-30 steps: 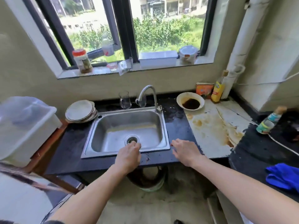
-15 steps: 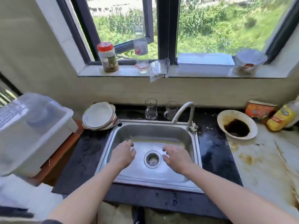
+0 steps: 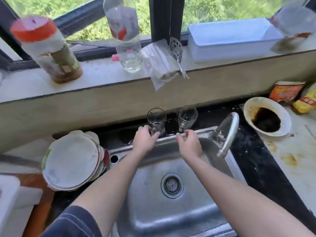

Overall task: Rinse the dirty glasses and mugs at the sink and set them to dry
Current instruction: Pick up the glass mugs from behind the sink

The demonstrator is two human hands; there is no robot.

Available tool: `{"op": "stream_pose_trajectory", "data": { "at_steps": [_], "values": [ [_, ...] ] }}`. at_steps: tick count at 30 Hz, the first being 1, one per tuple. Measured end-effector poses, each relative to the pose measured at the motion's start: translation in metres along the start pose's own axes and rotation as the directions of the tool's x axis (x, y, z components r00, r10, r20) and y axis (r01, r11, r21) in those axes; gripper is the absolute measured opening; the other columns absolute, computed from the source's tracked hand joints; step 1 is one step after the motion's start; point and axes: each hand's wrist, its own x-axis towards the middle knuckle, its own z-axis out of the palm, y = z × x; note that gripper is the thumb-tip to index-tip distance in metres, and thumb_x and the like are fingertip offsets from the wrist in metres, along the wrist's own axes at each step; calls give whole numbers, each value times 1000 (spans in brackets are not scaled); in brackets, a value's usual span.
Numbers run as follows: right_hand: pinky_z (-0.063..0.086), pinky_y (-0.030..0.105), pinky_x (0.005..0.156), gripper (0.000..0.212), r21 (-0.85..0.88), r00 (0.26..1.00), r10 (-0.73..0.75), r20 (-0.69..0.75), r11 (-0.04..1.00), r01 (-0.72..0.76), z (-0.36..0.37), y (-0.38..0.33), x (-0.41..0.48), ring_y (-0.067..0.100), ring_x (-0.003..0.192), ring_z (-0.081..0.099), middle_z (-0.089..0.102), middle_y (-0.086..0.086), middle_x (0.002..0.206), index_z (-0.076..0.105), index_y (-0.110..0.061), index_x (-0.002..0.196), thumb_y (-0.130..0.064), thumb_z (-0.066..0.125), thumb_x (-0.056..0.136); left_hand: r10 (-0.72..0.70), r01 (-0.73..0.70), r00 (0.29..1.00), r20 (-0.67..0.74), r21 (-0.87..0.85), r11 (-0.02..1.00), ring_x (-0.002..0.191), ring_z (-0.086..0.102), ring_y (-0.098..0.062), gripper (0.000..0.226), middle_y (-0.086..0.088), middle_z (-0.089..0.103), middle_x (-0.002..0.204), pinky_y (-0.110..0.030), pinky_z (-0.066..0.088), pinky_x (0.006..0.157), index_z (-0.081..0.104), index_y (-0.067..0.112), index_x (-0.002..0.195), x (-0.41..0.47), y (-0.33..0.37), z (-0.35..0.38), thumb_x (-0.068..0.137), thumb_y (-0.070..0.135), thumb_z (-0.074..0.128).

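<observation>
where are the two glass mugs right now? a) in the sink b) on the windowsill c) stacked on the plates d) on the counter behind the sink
d: the left mug and right mug both stand upright on the dark counter just behind the sink rim.

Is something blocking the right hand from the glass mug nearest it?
Nothing visible. The right hand hovers just before the right mug; the tap stands aside. The left hand grips the left mug.
</observation>
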Motion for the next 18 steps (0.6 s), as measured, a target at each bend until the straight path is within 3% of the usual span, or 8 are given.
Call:
{"op": "stream_pose_trajectory", "data": {
  "at_steps": [3, 6, 9, 12, 16, 18],
  "values": [
    [43, 38, 85, 46, 81, 982, 175, -67, 982, -170, 10, -12, 27, 32, 110, 58, 59, 5, 126, 58, -21, 119, -56, 54, 90, 43, -41, 999, 20, -70, 997, 92, 58, -34, 25, -17, 63, 95, -34, 40, 73, 62, 5, 90, 14, -6, 10, 91, 30, 56],
    [44, 37, 87, 44, 116, 967, 248, -60, 964, -240, 21, -15, 46, 33, 108, 59, 65, 8, 115, 63, -18, 105, -58, 54, 90, 55, -51, 998, 20, -185, 981, 78, 53, -30, 21, -8, 59, 78, -31, 31, 64, 54, 8, 78, 14, -11, 13, 94, 22, 53],
    [42, 36, 78, 40, 99, 968, 246, -51, 966, -241, 28, -22, 51, 36, 102, 60, 68, 15, 104, 65, -10, 91, -47, 49, 96, 58, -52, 998, 15, -264, 963, 70, 47, -24, 21, -1, 54, 67, -29, 26, 60, 49, 12, 74, 13, -17, 10, 95, 16, 52],
    [42, 36, 76, 39, 107, 967, 247, -63, 965, -240, 25, -26, 47, 38, 101, 60, 67, 20, 106, 66, -4, 96, -37, 46, 99, 66, -62, 998, 7, -268, 962, 73, 53, -28, 22, -10, 63, 76, -31, 29, 61, 49, 10, 73, 9, -23, 6, 95, 15, 50],
    [36, 35, 72, 33, 49, 988, 139, -74, 989, -136, 9, -22, 24, 39, 98, 60, 67, 21, 102, 58, -10, 84, -34, 42, 101, 43, -48, 999, -27, -248, 968, 81, 59, -31, 29, -13, 66, 80, -35, 38, 68, 43, 16, 67, -9, -30, -4, 95, 16, 50],
    [35, 36, 71, 33, 7, 996, 60, -59, 998, -60, 1, -21, 4, 38, 94, 59, 66, 22, 101, 57, -9, 85, -32, 40, 100, 34, -43, 999, -41, -236, 971, 81, 58, -31, 24, -13, 65, 80, -36, 40, 71, 52, 8, 73, -26, -32, -13, 95, 16, 50]
  ]
}}
